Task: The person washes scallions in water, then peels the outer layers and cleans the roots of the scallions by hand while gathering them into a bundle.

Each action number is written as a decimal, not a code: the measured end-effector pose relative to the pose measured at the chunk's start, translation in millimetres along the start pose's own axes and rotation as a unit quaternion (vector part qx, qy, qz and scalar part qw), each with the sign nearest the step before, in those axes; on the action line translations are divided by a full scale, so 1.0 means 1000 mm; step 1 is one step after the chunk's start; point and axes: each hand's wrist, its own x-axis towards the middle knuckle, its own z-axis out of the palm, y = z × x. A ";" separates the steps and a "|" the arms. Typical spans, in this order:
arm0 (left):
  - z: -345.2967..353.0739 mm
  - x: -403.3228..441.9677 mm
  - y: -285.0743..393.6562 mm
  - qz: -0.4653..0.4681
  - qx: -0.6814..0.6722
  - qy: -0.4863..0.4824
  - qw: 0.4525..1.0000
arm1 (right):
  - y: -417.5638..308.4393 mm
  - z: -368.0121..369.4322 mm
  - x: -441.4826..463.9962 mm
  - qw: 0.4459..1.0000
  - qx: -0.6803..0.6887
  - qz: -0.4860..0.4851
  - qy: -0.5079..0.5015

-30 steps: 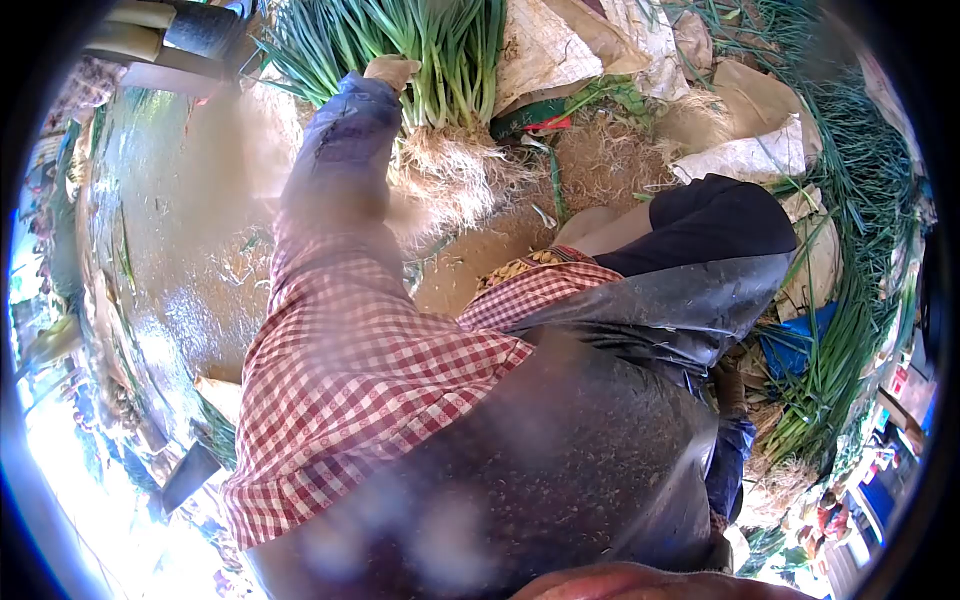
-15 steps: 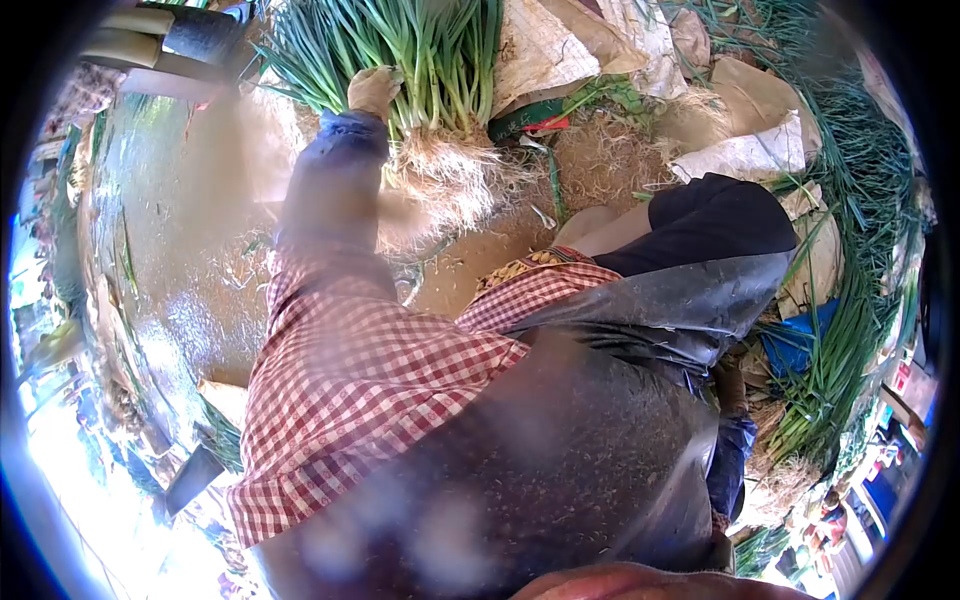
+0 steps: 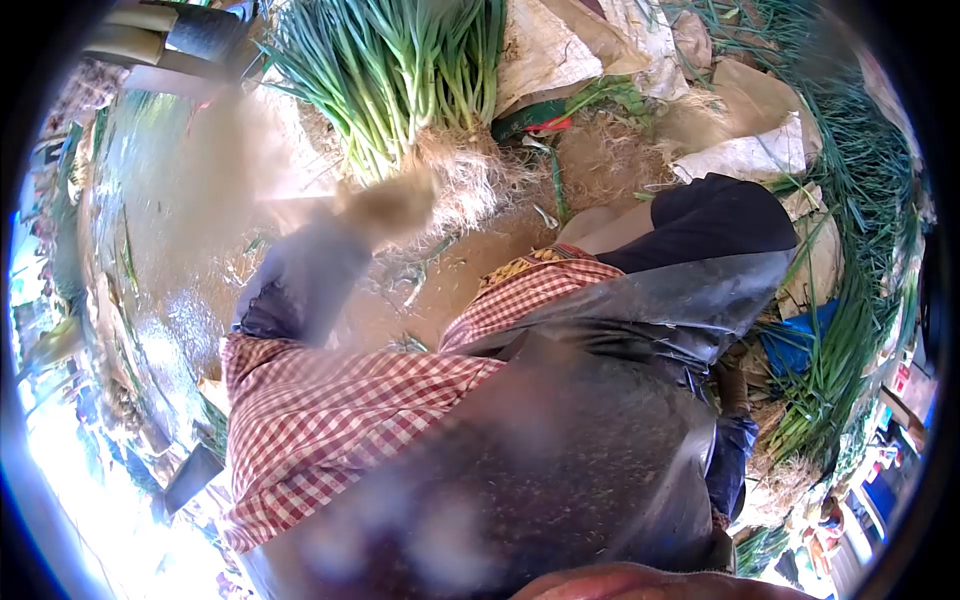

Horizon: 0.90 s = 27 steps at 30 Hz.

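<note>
My left hand [image 3: 388, 207], in a light tan glove and a dark sleeve cover, is smeared by motion. It is just below the root ends of a big bundle of spring onions [image 3: 415, 75], whose pale roots [image 3: 465, 180] spread over the ground. Blur hides its fingers, so whether it touches the roots is unclear. Down at the right, my right hand [image 3: 733, 388] shows only in part beside the dark apron [image 3: 560, 440], above a blue sleeve cover. Nearest to it lie more spring onions [image 3: 825, 400]; its fingers cannot be made out.
Tan and white sacking [image 3: 745, 150] lies at the upper right, with a long heap of green onion leaves [image 3: 870, 180] beyond it. A blue plastic piece [image 3: 800, 338] sits near my right side. Wet, shiny ground [image 3: 165, 240] stretches along the left. My bent knee [image 3: 725, 220] juts forward.
My left hand has left the spring onion stalks and drawn back toward me, down past the roots, with the elbow bending out to the left. The bundle stays standing; my right hand looks unchanged.
</note>
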 end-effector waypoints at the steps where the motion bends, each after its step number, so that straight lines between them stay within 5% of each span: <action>1: 0.032 -0.021 0.027 -0.113 0.319 -0.028 0.941 | -0.003 -0.003 0.000 1.000 -0.011 0.001 0.004; 3: 0.035 -0.035 -0.002 -0.163 -0.054 -0.204 0.964 | -0.019 -0.017 -0.004 0.997 -0.066 -0.023 0.012; 4: 0.033 -0.034 0.004 -0.180 0.005 -0.229 0.957 | -0.016 -0.015 -0.002 0.995 -0.088 -0.033 0.014; 7: 0.001 0.012 -0.027 -0.091 -0.188 0.038 0.977 | 0.013 0.009 0.013 0.974 -0.095 -0.134 0.157; 11: 0.001 0.035 0.059 -0.023 -0.045 0.392 0.919 | 0.035 0.027 0.029 0.962 -0.030 -0.144 0.232; 13: -0.024 0.060 0.063 -0.015 0.003 0.443 0.896 | 0.049 0.047 0.038 0.962 0.114 -0.108 0.223; 17: -0.060 0.110 0.049 -0.060 0.192 0.356 0.913 | 0.072 0.073 0.047 0.944 0.257 -0.065 0.198; 21: -0.056 0.128 0.052 -0.106 0.326 0.378 0.860 | 0.060 0.075 0.037 0.948 0.234 -0.074 0.205; 23: -0.062 0.134 0.044 -0.116 0.310 0.389 0.860 | 0.045 0.065 0.029 0.943 0.250 -0.070 0.206; 25: -0.066 0.129 0.039 -0.046 0.083 0.409 0.907 | 0.035 0.048 0.020 0.955 0.178 -0.101 0.212; 27: -0.086 0.145 0.011 0.031 0.147 0.423 0.894 | 0.028 0.038 0.016 0.966 0.160 -0.080 0.188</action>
